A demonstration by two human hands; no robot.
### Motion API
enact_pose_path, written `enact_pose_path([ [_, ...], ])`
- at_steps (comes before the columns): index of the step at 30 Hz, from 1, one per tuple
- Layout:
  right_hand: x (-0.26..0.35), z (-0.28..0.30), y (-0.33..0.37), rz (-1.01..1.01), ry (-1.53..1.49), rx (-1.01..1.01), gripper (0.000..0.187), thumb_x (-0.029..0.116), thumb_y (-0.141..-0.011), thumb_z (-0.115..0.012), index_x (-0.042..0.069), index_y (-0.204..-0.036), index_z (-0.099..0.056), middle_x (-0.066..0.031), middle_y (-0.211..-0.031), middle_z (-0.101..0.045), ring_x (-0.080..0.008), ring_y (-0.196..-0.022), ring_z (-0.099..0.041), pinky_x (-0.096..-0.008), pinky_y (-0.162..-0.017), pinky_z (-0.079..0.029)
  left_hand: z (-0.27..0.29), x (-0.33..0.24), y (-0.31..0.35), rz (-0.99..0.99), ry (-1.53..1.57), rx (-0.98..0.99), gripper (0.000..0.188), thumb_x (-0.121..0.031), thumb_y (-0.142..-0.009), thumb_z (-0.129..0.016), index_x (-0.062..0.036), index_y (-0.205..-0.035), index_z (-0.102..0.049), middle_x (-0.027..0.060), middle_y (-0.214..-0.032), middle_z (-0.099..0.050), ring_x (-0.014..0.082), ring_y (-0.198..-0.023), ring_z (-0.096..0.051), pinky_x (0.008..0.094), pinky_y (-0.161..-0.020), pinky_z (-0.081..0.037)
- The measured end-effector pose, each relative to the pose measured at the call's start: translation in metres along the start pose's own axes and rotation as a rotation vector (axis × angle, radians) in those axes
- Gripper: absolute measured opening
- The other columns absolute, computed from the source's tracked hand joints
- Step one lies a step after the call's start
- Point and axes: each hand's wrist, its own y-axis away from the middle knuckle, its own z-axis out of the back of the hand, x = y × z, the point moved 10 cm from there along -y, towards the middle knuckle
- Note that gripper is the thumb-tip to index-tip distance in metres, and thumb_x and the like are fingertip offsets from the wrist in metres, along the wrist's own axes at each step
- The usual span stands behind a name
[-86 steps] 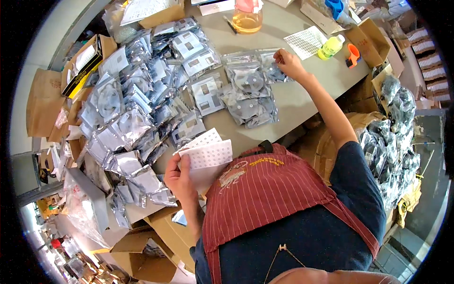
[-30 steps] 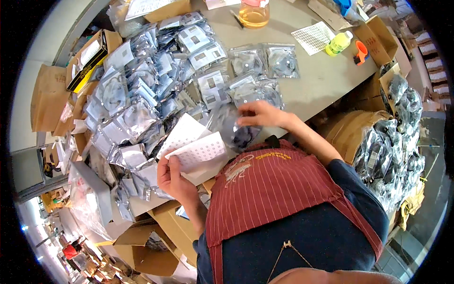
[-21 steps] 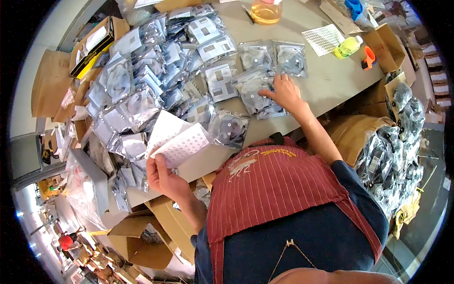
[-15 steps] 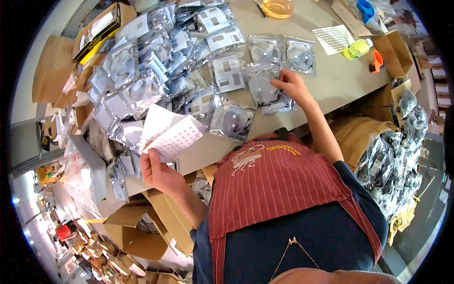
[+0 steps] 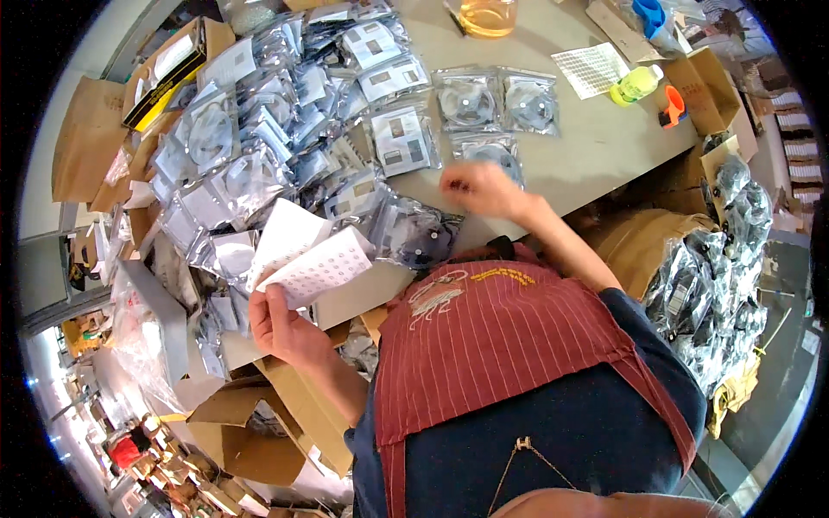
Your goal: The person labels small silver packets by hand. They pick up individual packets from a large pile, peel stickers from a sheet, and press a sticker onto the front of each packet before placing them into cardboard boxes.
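My left hand (image 5: 281, 326) pinches folded white sticker sheets (image 5: 324, 268) printed with rows of small round marks. The sheets stand raised over the near edge of the table. My right hand (image 5: 484, 188) is over the table, blurred, with its fingers curled and their tips hard to make out. It partly covers a clear plastic bag (image 5: 494, 154) with a grey coiled part inside. Beyond that, two similar bags (image 5: 466, 99) (image 5: 530, 102) lie side by side. Another bag (image 5: 419, 235) with a dark round part lies between my hands, by the apron.
A heap of bagged parts (image 5: 285, 112) covers the table's left side. At the back are a cup of amber liquid (image 5: 488, 17), a printed sheet (image 5: 591, 69), a yellow-green bottle (image 5: 636, 85) and an orange tape dispenser (image 5: 672, 107). Open cartons (image 5: 250, 436) stand below the table.
My right hand has come off the bag it was touching and moved left and nearer to me. My left hand still holds the sticker sheets. The whole view has shifted slightly.
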Motion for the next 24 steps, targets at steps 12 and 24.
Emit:
enact_pose_path([
  [12,0.097,0.095,-0.007,0.270,-0.196,-0.101,0.022,0.000,-0.084,-0.067,0.002,-0.105,-0.061,-0.0105,-0.110,-0.062,-0.0261,-0.103,-0.060,-0.0351,-0.088,-0.049,-0.117,0.033,0.031,0.147,-0.370,0.508,0.019,-0.002,-0.088,-0.068,-0.0026,-0.106,-0.074,0.0035,-0.090,-0.070,0.0089,-0.080,-0.061,0.0245,-0.074,-0.049],
  [24,0.147,0.043,-0.017,0.441,0.086,-0.084,0.022,0.004,-0.077,-0.064,0.005,-0.097,-0.055,-0.0129,-0.094,-0.057,-0.0343,-0.089,-0.060,-0.0420,-0.074,-0.051,-0.158,0.013,0.046,-0.100,-0.674,0.701,0.012,-0.004,-0.085,-0.068,-0.0032,-0.096,-0.070,0.0118,-0.080,-0.064,0.0245,-0.068,-0.062,0.0311,-0.062,-0.048],
])
